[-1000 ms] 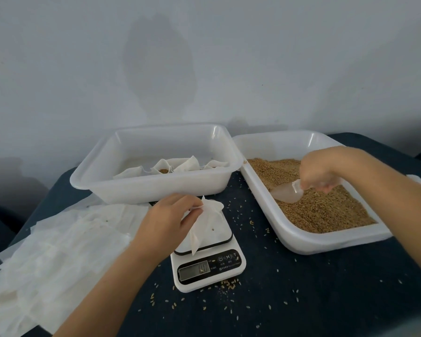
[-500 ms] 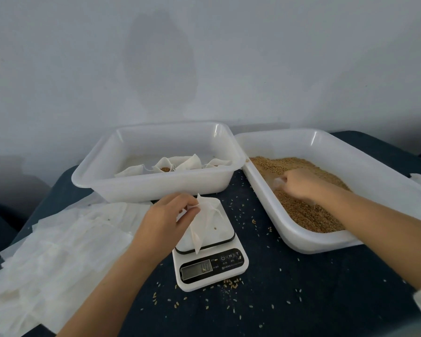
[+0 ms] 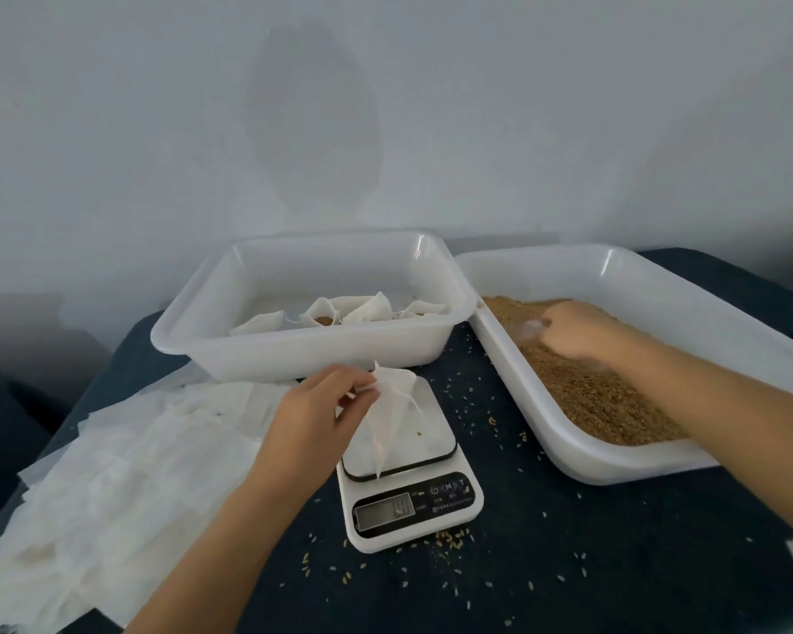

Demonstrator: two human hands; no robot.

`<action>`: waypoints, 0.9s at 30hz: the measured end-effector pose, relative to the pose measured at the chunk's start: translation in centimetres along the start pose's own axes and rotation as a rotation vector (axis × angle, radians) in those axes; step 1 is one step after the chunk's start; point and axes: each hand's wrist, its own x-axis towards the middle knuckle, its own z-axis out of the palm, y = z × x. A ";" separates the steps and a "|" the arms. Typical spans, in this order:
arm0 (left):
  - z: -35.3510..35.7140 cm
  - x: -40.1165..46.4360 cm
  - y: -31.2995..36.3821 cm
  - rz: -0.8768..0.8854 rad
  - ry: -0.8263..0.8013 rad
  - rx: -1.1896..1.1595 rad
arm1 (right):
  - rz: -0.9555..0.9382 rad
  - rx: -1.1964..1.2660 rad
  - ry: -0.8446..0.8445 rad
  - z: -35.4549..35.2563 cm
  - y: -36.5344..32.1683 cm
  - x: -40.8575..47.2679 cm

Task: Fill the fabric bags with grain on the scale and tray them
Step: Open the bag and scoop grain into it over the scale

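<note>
My left hand (image 3: 312, 411) pinches the rim of a white fabric bag (image 3: 392, 414) that stands on the white digital scale (image 3: 408, 487). My right hand (image 3: 577, 331) lies low in the brown grain (image 3: 587, 386) of the right tray (image 3: 623, 464). It grips a clear plastic scoop (image 3: 529, 330), of which only the blurred bowl shows at the fingertips. Several filled bags (image 3: 353, 311) lie in the white tray (image 3: 303, 354) behind the scale.
A pile of flat white bags (image 3: 111, 487) covers the table's left side. Loose grains (image 3: 454, 537) are scattered over the dark tabletop (image 3: 568, 565) around the scale. A pale wall rises close behind both trays.
My right hand dropped from above the grain and pushed the scoop down and leftward into it. The left hand kept pinching the bag on the scale.
</note>
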 end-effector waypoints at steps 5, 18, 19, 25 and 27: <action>0.3 0.9 -0.3 -0.104 0.047 -0.040 | -0.063 0.073 0.084 -1.2 3.1 -1.5; -2.9 3.8 -1.3 0.037 -0.146 0.112 | -0.326 0.333 0.131 -5.2 3.0 -6.5; -3.3 4.2 -1.3 0.056 -0.177 0.128 | -0.359 0.367 0.105 -5.6 2.5 -6.9; -4.4 5.5 -1.5 0.195 -0.294 0.228 | -0.513 0.442 -0.082 -5.1 0.2 -9.0; -4.3 5.6 -1.6 0.210 -0.315 0.238 | -0.581 0.435 -0.144 -4.4 -0.1 -9.4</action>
